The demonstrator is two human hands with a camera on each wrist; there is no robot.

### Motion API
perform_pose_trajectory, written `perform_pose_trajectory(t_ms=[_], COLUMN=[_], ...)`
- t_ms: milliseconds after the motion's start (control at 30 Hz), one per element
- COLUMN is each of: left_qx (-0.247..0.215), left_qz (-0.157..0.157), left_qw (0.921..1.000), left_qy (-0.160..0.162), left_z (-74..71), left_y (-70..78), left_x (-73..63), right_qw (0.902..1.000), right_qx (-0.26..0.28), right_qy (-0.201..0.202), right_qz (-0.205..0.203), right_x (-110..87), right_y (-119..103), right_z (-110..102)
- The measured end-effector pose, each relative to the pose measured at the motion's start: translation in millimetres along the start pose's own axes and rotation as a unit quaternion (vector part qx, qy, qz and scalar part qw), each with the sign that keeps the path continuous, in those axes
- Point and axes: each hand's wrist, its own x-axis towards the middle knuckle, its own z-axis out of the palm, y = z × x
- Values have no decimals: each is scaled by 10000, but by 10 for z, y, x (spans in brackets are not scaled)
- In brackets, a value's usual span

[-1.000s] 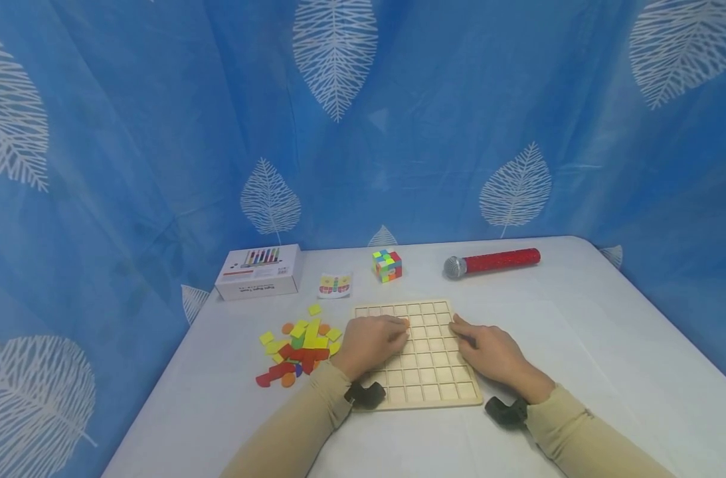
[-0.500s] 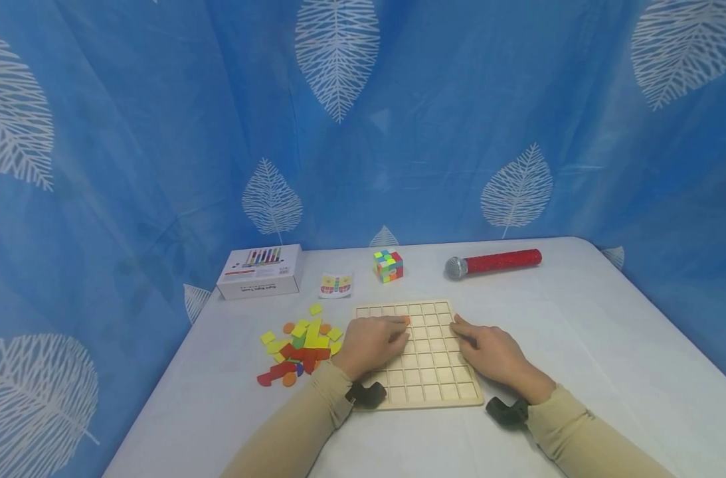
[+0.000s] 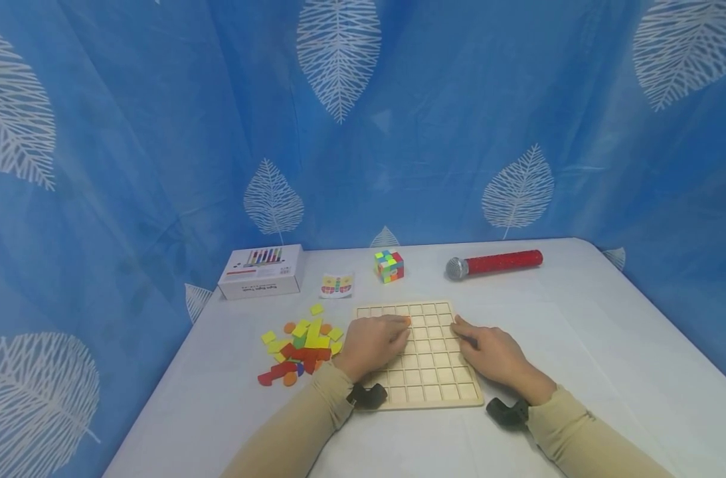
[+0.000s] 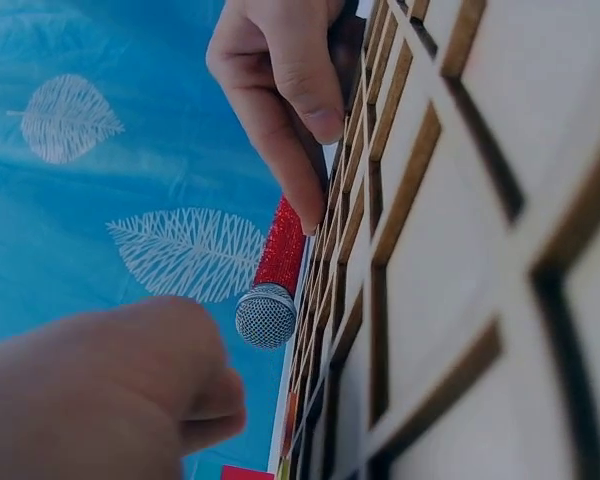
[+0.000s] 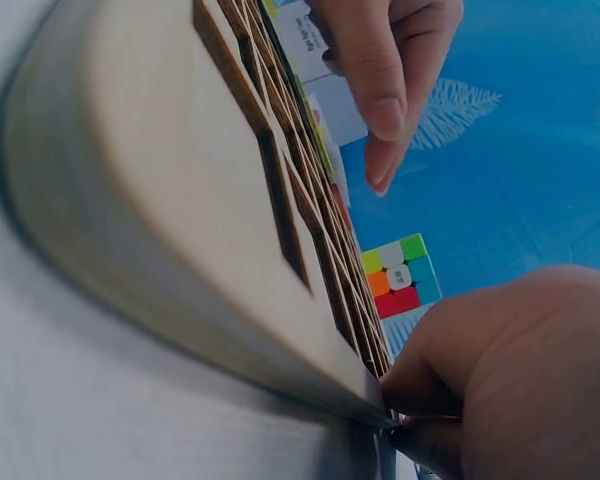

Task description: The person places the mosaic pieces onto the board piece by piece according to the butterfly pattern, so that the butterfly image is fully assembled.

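A pale wooden grid board (image 3: 430, 376) with square cells lies in front of me. My left hand (image 3: 371, 342) is over its upper left part, palm down. Its index fingertip touches a small orange piece (image 3: 408, 320) in a cell near the top of the board; most of that piece is hidden under the finger. At the board's right edge, my right hand (image 3: 491, 352) grips the rim between thumb and finger, as the right wrist view shows close up. To the left of the board lies a loose heap of flat pieces (image 3: 311, 336), yellow, red, orange, green and blue.
Behind the heap are a white box (image 3: 261, 287) and a small picture card (image 3: 336, 285) with a butterfly-like pattern. A puzzle cube (image 3: 389, 267) stands beyond the board. A red microphone (image 3: 500, 263) lies at the back right, before a blue leaf-patterned curtain (image 3: 428, 133).
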Motion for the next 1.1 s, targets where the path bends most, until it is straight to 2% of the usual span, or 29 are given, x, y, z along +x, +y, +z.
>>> perform_pose_trajectory(t_ms=[100,233,333,433,500,533,600,667,733,767,800,833,900,1100], left_qx=[24,-14,-62,-222,-446,-556,-792,-1108,-1450,-1612,-1717,-1808,-1894,-1317], left_qz=[-51,-421,-956,-1691,-2289,-2628,-3261,-3838,-4245,-4377,-4417,-4412,-4255,-3403], left_qw=[9997,9984,9945,9844,9720,9631,9420,9163,8930,8838,8800,8786,8846,9302], left_qy=[221,368,426,435,306,194,-47,-274,-355,-356,-305,-268,-223,-393], left_z=[-52,-201,-369,-577,-730,-796,-906,-979,-1008,-1013,-1000,-980,-923,-690], left_y=[11,-16,-137,-353,-530,-627,-829,-1011,-1152,-1194,-1221,-1228,-1181,-836], left_x=[-16,-62,-146,-306,-454,-540,-722,-895,-1045,-1096,-1131,-1147,-1141,-985], right_qw=[10000,10000,9999,9999,9999,10000,10000,10000,10000,9999,10000,10000,9999,9998], right_qx=[19,65,122,138,70,61,15,-16,-47,-54,-33,-50,-38,-25], right_qy=[41,36,20,41,57,50,57,55,65,73,62,67,74,93], right_qz=[-34,-36,-43,-53,-67,-51,-37,-27,-31,-43,-39,-52,-58,-165], right_x=[-6,-6,0,6,7,7,2,-5,-15,-19,-22,-25,-30,-3], right_y=[-5,-20,-42,-61,-68,-69,-68,-58,-43,-34,-24,-14,3,22], right_z=[14,39,58,71,71,68,56,41,24,15,7,0,-12,0])
